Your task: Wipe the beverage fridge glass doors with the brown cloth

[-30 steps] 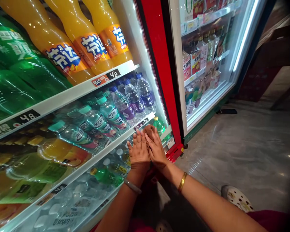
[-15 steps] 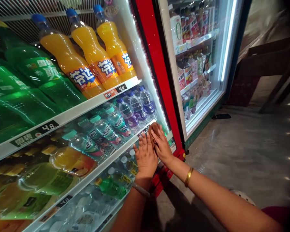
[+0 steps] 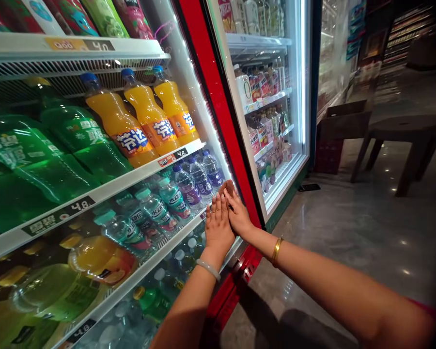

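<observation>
My left hand (image 3: 218, 227) lies flat with straight fingers, palm toward the glass front of the red-framed drinks fridge (image 3: 218, 92). Against its side rests my right hand (image 3: 238, 213), fingers stretched out and pointing up. Just above the fingertips shows a brownish patch (image 3: 226, 186), perhaps a reflection in the glass; I cannot tell. Behind the glass, small water bottles with purple labels (image 3: 189, 186) stand near my fingers, with teal-capped bottles (image 3: 156, 208) to their left. A pale bangle (image 3: 208, 269) circles my left wrist and a gold bangle (image 3: 277, 249) my right.
Orange soda bottles (image 3: 131, 131) and large green bottles (image 3: 72, 131) fill the shelf above. To the right stands a second lit fridge (image 3: 263, 145). A black phone-like object (image 3: 309, 187) lies on the shiny floor (image 3: 323, 232), near a dark stool (image 3: 403, 131) and a box (image 3: 341, 126).
The view has tilted up and turned right, bringing the upper shelf and the stool into sight. Both hands stay together at the glass, my right hand now closer against my left.
</observation>
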### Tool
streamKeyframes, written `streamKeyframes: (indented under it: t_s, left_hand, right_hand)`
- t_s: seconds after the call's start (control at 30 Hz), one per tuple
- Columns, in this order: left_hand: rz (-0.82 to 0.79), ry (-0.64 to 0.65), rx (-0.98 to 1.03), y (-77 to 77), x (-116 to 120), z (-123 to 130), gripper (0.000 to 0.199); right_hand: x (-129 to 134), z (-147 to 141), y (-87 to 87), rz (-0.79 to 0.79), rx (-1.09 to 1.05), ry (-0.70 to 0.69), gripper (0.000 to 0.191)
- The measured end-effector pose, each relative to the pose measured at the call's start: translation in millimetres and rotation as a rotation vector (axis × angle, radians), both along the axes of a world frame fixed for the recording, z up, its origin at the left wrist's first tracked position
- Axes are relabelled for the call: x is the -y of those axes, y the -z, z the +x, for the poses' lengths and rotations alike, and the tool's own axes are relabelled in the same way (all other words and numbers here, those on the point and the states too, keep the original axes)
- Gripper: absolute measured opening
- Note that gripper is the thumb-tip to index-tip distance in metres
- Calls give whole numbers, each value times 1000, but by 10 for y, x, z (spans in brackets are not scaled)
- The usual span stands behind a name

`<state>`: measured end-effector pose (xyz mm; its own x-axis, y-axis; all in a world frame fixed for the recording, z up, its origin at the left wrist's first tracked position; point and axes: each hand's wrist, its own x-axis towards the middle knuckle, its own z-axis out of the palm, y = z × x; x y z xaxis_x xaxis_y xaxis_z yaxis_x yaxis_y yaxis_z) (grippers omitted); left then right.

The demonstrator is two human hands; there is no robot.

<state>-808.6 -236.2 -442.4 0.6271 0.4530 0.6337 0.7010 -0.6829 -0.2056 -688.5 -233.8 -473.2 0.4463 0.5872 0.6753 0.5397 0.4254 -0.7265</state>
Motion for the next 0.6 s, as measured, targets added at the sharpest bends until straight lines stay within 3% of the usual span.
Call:
streamKeyframes:
  t_s: [0.1,0.3,0.5,0.6]
  left_hand:
    - [-4,2,-36,-92,-27,140,86]
    - [36,-7,-76,52,-89,376,84]
    - [42,-22,-45,-6,-184,645,82]
    - [48,-30,-82,-3,-222,805,81]
  right_hand:
    - [-16,202,-125,19,65,-40,58]
    - [-4,378,22,4,66,-16,58]
    - [-28,725,-148,71,171,-25,56]
    - [-60,871,-142,82,194,-15,57]
